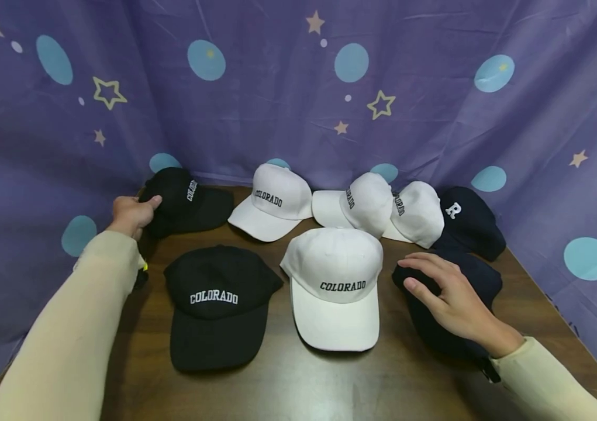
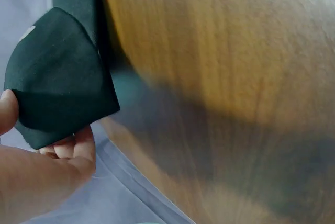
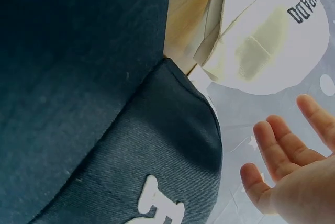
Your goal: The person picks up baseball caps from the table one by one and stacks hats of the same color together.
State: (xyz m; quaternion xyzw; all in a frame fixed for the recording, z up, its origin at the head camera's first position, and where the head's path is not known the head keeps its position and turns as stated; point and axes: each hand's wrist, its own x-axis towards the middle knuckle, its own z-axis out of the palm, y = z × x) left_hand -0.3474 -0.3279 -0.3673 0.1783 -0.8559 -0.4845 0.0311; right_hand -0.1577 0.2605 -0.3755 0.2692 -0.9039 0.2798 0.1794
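At the back left, my left hand (image 1: 132,216) grips the rear of a black baseball cap (image 1: 169,202) marked COLORADO, whose brim points right. The left wrist view shows the thumb on the outside of this cap's crown and the fingers at its lower edge. My right hand (image 1: 456,301) hovers over a navy cap (image 1: 479,275) at the front right, fingers loosely extended. That cap's front with a white R shows in the right wrist view, apart from the fingers (image 3: 280,140). Between the hands stand a black COLORADO cap (image 1: 219,292) and a white COLORADO cap (image 1: 337,263).
Along the back edge sit three white COLORADO caps, the left one (image 1: 277,196), the middle one (image 1: 372,202) and the right one (image 1: 421,213). A navy cap with an R (image 1: 469,219) ends that row. Behind the wooden table (image 1: 303,380) hangs a purple curtain (image 1: 277,105).
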